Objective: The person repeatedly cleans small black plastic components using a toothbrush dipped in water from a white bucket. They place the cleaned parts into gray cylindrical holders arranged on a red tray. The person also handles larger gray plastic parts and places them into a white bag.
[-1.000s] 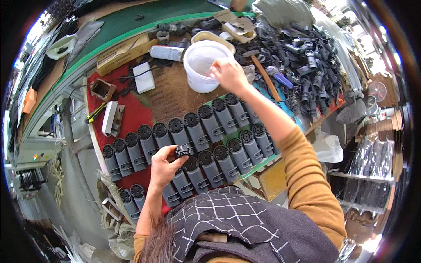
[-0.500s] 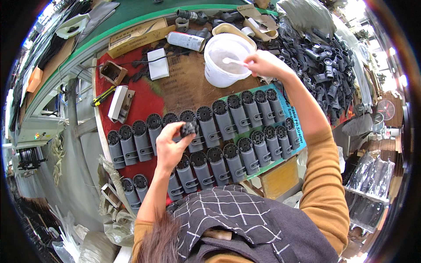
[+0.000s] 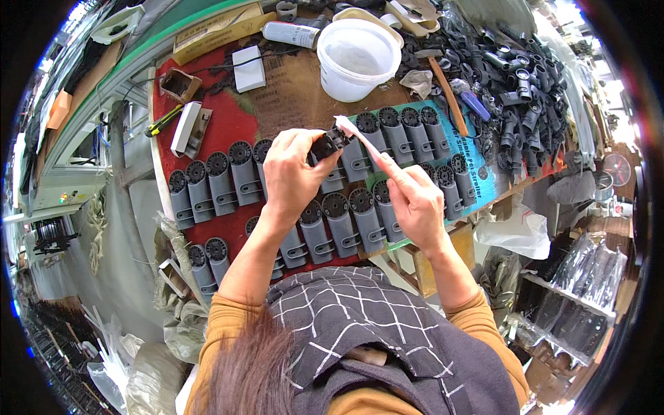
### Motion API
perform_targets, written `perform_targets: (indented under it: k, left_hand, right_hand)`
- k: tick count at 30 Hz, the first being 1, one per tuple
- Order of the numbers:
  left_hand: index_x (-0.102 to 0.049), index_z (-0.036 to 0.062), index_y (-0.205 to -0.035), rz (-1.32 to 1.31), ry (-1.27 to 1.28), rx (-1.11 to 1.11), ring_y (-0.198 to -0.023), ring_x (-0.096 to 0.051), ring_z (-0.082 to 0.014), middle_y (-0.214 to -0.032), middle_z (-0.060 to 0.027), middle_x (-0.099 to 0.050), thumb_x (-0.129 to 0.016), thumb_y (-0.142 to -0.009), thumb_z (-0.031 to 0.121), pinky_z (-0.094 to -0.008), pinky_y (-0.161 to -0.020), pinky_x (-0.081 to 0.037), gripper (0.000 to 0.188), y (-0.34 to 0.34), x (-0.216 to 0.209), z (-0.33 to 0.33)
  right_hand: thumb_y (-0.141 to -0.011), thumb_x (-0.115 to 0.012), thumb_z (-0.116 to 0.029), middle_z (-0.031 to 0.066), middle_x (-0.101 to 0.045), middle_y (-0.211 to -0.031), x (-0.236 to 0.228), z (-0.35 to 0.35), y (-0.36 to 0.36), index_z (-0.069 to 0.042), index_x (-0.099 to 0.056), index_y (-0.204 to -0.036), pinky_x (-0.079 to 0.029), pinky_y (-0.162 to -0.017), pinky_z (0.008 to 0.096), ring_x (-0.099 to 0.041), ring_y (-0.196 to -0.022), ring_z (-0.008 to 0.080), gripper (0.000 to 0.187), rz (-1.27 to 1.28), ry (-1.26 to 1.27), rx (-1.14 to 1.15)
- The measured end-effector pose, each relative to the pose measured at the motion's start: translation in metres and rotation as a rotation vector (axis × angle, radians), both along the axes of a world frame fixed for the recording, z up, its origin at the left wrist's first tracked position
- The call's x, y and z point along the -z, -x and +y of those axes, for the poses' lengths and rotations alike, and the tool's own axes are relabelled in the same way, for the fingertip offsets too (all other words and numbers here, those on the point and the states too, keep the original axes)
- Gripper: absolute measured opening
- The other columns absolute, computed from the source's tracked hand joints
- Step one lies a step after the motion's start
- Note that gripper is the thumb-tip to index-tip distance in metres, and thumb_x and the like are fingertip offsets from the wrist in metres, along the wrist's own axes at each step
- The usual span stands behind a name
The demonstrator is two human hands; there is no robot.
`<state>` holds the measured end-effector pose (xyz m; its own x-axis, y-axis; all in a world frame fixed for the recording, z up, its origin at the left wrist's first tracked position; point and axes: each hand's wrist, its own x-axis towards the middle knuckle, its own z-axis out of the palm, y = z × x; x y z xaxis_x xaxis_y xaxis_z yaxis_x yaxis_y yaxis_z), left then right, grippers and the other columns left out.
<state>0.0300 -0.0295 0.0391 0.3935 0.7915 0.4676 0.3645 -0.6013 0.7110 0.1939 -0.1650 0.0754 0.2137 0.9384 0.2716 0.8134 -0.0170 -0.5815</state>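
Slightly left of the middle, my left hand (image 3: 296,164) grips a small black plastic part (image 3: 329,144) between thumb and fingers. My right hand (image 3: 419,200) is closed round a slim white spatula (image 3: 365,138), its forefinger stretched along the handle. The spatula's whitish, smeared tip touches or nearly touches the top of the black part. Under both hands stand two rows of grey oval tubes (image 3: 243,181) with black ribbed ends; my hands hide several of them. Beyond the hands is a white bucket (image 3: 346,87) with a pale substance inside.
At the right lies a heap of black plastic fittings (image 3: 515,93), beside a wooden handle (image 3: 448,93). A spray can (image 3: 290,34), a cardboard box (image 3: 218,33) and a white box (image 3: 249,72) lie at the back. At the left is a yellow-and-black utility knife (image 3: 164,120).
My right hand has brought the spatula out of the bucket, toward me and left to the black part. My left hand has moved up and right with that part. The view has shifted slightly.
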Motion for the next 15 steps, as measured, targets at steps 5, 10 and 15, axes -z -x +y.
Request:
perform_targets:
  k: [5,10,15]
  left_hand:
    - [-0.067,0.0028,-0.088,0.007,-0.097,-0.061,-0.082,-0.063,-0.0274,-0.086,-0.0109,-0.067,-0.081,-0.066,0.013,-0.0357,-0.076,-0.049,0.028,0.005,-0.005,-0.006]
    - [-0.067,0.0026,-0.088,0.001,-0.063,-0.078,-0.083,-0.062,-0.0279,-0.086,-0.0112,-0.066,-0.080,-0.066,0.013,-0.0362,-0.077,-0.048,0.028,0.013,-0.003,-0.008]
    - [-0.067,0.0020,-0.088,0.012,0.012,-0.103,-0.082,-0.062,-0.0252,-0.085,-0.0110,-0.066,-0.079,-0.068,0.011,-0.0342,-0.076,-0.048,0.025,0.027,0.004,-0.003]
  right_hand:
    - [-0.079,-0.061,0.004,0.0094,-0.053,-0.071,-0.001,-0.004,0.005,-0.007,-0.059,-0.127,-0.047,-0.057,0.0338,-0.055,-0.061,0.0240,0.049,-0.007,-0.122,-0.143]
    - [-0.079,-0.060,0.002,0.0094,-0.054,-0.071,0.004,-0.003,0.008,-0.009,-0.059,-0.128,-0.047,-0.056,0.0346,-0.054,-0.061,0.0247,0.050,0.057,-0.155,-0.205]
    - [-0.083,-0.058,0.002,0.0120,-0.060,-0.075,0.008,0.040,-0.016,-0.008,-0.064,-0.119,-0.048,-0.060,0.0328,-0.058,-0.063,0.0242,0.038,-0.030,-0.024,-0.094]
